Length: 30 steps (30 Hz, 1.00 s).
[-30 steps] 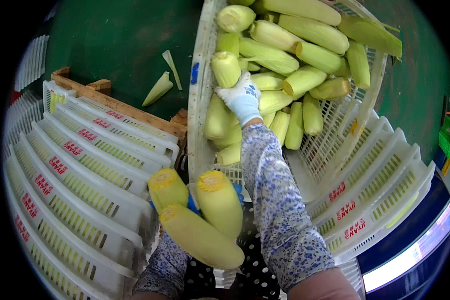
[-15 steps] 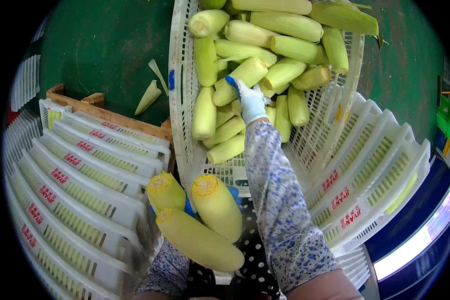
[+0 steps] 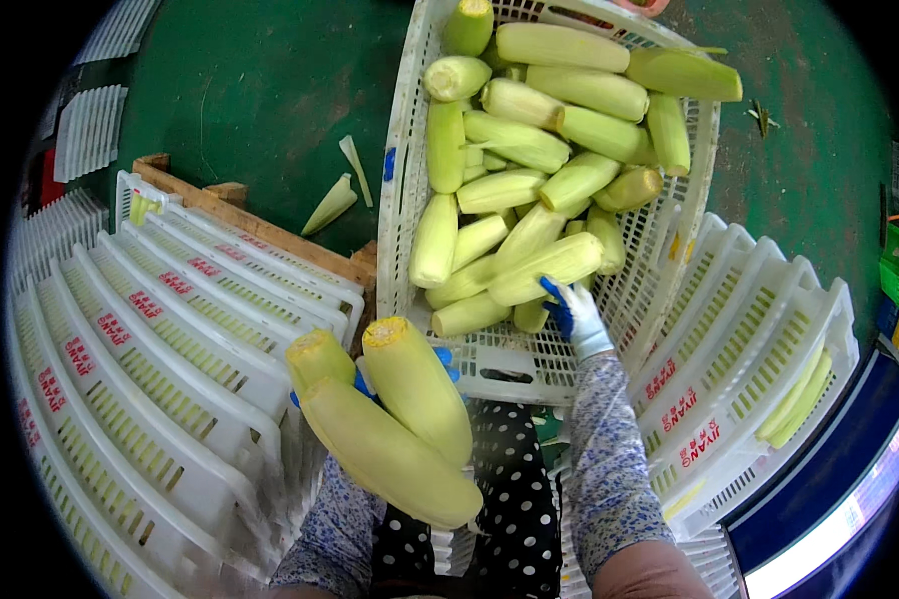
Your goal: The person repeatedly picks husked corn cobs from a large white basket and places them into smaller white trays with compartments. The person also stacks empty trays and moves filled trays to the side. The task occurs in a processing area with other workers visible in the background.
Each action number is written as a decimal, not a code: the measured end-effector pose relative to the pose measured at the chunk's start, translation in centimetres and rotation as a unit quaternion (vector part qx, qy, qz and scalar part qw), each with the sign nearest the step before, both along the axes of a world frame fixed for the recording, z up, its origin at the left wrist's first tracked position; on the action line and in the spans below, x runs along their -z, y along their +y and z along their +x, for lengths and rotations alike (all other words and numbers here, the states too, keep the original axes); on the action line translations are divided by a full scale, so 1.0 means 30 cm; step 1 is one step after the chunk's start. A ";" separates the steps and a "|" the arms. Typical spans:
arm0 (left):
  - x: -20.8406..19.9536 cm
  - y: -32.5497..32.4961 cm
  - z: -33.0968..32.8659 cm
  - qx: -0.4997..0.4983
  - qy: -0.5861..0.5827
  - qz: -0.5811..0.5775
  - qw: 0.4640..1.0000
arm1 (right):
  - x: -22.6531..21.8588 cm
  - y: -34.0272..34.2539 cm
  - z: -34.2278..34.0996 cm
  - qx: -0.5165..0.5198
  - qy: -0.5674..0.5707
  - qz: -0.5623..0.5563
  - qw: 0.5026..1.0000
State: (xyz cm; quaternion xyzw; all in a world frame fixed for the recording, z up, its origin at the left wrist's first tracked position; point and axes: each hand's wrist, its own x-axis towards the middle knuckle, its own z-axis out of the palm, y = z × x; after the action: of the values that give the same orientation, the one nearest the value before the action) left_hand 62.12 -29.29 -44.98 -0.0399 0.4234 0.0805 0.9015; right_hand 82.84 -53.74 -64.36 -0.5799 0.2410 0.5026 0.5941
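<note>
My left hand (image 3: 366, 383), in a blue-palmed glove, is closed around several husk-covered ears of corn (image 3: 390, 454) low in the view; the corn hides most of it. Their cut stalk ends point away from me. My right hand (image 3: 577, 317), in a white and blue glove, grips the near side of a pale green ear of corn (image 3: 547, 268). That ear lies tilted over others inside a white slatted plastic crate (image 3: 398, 215). Many more ears of corn (image 3: 601, 92) are heaped toward the crate's far end.
Stacked white crates (image 3: 175, 349) stand on my left, beside a wooden pallet edge (image 3: 270, 235). More stacked crates (image 3: 734, 344) rise on the right, with ears showing in one. Loose husk pieces (image 3: 332, 205) lie on the green floor (image 3: 260, 100).
My right hand has drawn back toward me and to the right, bringing the ear along over the others. The left hand still holds its bundle, barely shifted. The whole view has shifted slightly.
</note>
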 end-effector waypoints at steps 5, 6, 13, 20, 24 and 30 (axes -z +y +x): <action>0.042 0.003 -0.036 -0.011 0.004 0.003 1.000 | -0.099 0.210 0.074 -0.110 -0.147 0.007 0.983; 0.060 -0.012 -0.035 -0.010 0.003 -0.004 1.000 | -0.091 0.275 0.089 -0.123 -0.184 -0.006 0.975; 0.077 -0.053 -0.036 -0.008 0.013 -0.009 1.000 | 0.060 0.434 0.143 -0.078 -0.096 -0.119 0.985; 0.047 -0.079 -0.078 -0.009 0.036 0.005 0.999 | -0.008 0.587 0.120 -0.226 -0.055 -0.342 0.911; 0.055 -0.077 -0.084 -0.007 0.036 0.021 0.999 | 0.020 0.547 0.139 -0.226 -0.053 -0.271 0.934; 0.019 -0.066 -0.043 -0.005 0.011 0.041 0.999 | -0.107 0.270 0.029 -0.167 -0.112 -0.001 0.980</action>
State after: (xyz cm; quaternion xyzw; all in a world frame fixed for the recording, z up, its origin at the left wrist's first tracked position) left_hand 60.85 -31.26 -45.54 -0.0043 0.4294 0.1030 0.8972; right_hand 83.69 -45.63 -61.15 -0.6649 0.0730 0.5267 0.5245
